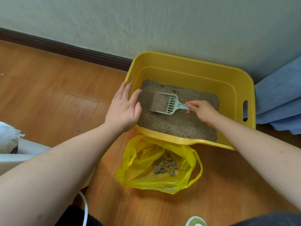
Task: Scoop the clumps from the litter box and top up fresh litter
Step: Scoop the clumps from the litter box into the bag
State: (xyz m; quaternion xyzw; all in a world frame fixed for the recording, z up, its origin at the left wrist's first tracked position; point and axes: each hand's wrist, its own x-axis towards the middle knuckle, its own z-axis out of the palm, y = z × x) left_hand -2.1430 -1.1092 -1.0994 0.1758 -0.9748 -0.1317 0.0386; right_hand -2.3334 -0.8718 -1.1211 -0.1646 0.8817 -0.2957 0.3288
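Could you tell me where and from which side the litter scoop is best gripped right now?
Grip the scoop by its narrow handle, coming from the right: the handle points that way, where the right hand already holds it, while the slotted head is loaded with litter.

Wooden plank floor [48, 88] underfoot, running up to a dark skirting board [65, 48] at the wall. Sitting on it against the wall, the yellow litter box [192, 66]. Just in front of the box, touching its near rim, a yellow plastic bag [138, 175] lies open on the boards. Blue cloth [280, 95] meets the floor at the right, beside the box. At far left, a white sack [8, 137].
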